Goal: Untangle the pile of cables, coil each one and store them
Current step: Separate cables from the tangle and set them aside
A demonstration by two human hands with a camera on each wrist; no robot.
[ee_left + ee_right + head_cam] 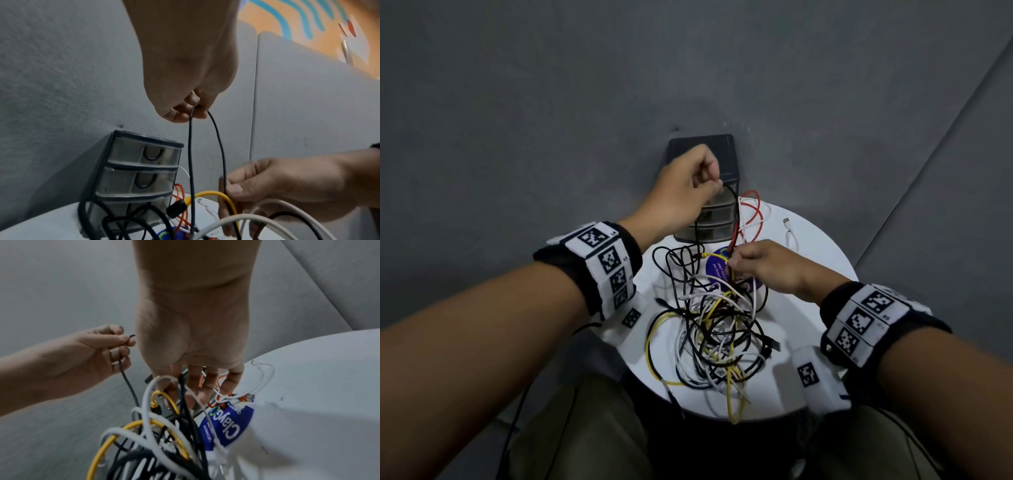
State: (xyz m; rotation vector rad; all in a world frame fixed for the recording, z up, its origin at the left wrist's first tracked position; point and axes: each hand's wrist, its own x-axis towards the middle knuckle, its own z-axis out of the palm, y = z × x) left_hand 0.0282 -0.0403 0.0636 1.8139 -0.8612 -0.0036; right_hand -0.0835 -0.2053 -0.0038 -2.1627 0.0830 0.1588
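A tangled pile of black, white and yellow cables (719,335) lies on the round white table (815,274). My left hand (717,185) is raised in front of the drawer unit and pinches the top of a loop of black cable (734,212). In the left wrist view that black cable (190,162) hangs in two strands from the left hand (195,110). The right strand runs down into my right hand (232,190), which pinches it between thumb and fingers. That right hand (732,263) sits low at the far edge of the pile.
A small dark drawer unit (722,150) with clear drawers (139,162) stands at the table's far edge against a grey wall. A red cable (756,212) and a loose white cable (791,233) lie right of it. A blue round sticker (228,426) marks the tabletop.
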